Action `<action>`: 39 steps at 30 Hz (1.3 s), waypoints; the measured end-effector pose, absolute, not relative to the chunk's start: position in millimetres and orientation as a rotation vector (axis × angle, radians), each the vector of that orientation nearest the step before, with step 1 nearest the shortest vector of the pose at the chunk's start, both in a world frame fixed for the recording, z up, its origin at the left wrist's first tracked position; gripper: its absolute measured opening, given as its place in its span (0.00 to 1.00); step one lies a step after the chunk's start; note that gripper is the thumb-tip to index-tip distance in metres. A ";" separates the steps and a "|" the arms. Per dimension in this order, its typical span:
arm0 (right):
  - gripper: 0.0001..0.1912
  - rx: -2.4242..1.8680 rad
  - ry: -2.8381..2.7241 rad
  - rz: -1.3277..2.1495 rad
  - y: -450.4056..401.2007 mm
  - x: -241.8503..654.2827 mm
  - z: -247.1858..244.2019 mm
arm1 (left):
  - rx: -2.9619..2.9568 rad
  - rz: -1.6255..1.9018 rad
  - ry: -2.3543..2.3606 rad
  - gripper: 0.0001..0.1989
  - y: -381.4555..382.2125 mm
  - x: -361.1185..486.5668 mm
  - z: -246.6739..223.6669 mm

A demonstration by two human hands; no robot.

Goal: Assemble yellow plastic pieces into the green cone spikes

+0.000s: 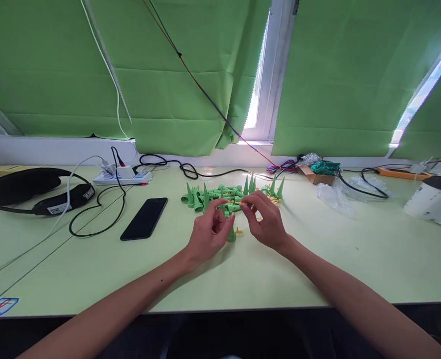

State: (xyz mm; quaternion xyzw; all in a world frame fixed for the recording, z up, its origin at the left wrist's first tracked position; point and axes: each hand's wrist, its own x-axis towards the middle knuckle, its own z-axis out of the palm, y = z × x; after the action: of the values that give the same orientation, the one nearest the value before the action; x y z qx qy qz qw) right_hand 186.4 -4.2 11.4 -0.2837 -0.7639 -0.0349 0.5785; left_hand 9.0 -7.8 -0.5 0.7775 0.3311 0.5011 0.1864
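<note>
Several green plastic parts (220, 192), some cone-shaped and upright, lie in a pile at the middle of the table, with small yellow pieces (275, 200) among them at the right. My right hand (264, 219) pinches a small yellow piece between thumb and fingertips, just in front of the pile. Close by on the left, my left hand (210, 230) has its thumb and index finger apart, curved around a green part; whether it touches that part is unclear. Below the fingers, a green piece (231, 236) stands on the table beside a yellow piece (238, 231).
A black phone (144, 219) lies left of my hands. Farther left are a black neckband device (64, 198), cables and a white power strip (123, 177). At the right are a small cardboard box (318, 177), clear plastic wrap (332, 197) and a white cylinder (432, 198).
</note>
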 end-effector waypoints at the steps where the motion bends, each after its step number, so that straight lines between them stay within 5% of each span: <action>1: 0.05 -0.667 -1.785 -0.080 -3.9 186.4 11.0 | 2.186 1.398 0.933 0.16 -7.8 9.0 -0.8; 23: 0.04 -0.748 -1.792 0.058 1.1 185.4 4.7 | 2.292 0.972 1.076 0.05 -6.1 10.1 0.2; 32: 0.04 -0.789 -1.839 0.131 3.7 185.3 0.8 | 2.427 0.647 1.110 0.16 -7.1 10.8 0.0; 39: 0.05 -0.811 -1.857 0.156 4.9 187.8 0.2 | 2.368 1.028 1.129 0.15 -4.6 7.8 2.3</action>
State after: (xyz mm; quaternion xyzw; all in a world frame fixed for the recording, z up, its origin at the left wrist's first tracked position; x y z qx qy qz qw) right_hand 187.8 4.9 0.2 -0.3392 -0.7768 0.0651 0.5265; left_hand 7.8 -4.6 2.3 0.8293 0.3955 0.3602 0.1615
